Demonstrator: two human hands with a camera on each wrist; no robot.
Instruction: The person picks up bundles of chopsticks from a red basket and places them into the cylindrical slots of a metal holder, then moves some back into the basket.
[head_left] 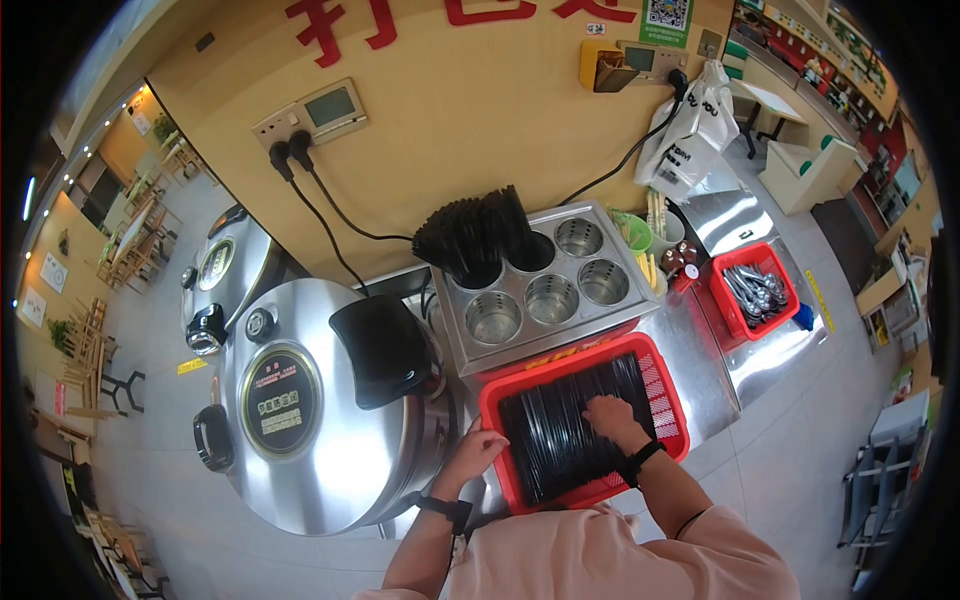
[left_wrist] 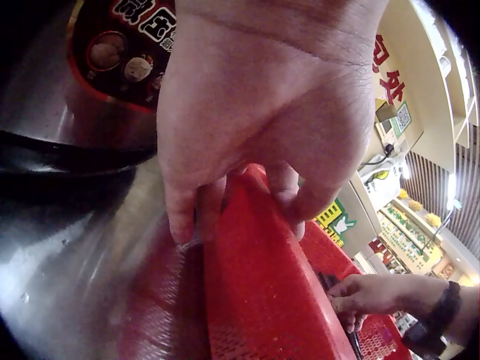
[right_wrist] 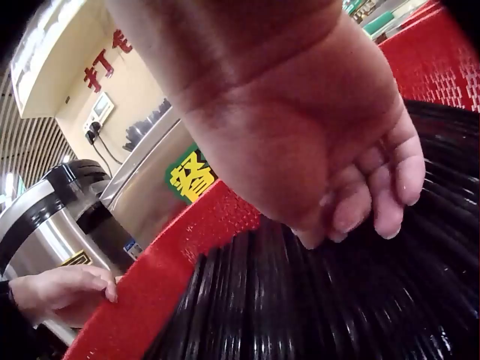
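Observation:
A red plastic basket (head_left: 662, 368) with perforated walls holds a dense layer of long black chopsticks (head_left: 545, 450) lying side by side. My left hand (left_wrist: 262, 112) grips the basket's left wall, its fingers and thumb on opposite sides of the rim. Over the chopsticks is my right hand (head_left: 617, 420), with curled fingers down on them; its fingertips (right_wrist: 388, 221) meet the pile in the right wrist view. Behind the basket stands a steel holder (head_left: 520, 300) with round perforated cups. Bundles of black chopsticks (head_left: 470, 240) fill its back-left cups, while several other cups show bare bottoms.
A large steel cooker (head_left: 350, 450) with a black handle stands close on the left, another cooker (head_left: 225, 265) beyond it. On the right are a red basket of spoons (head_left: 755, 290) and small jars (head_left: 680, 255). A wall with sockets and cords (head_left: 330, 215) rises behind.

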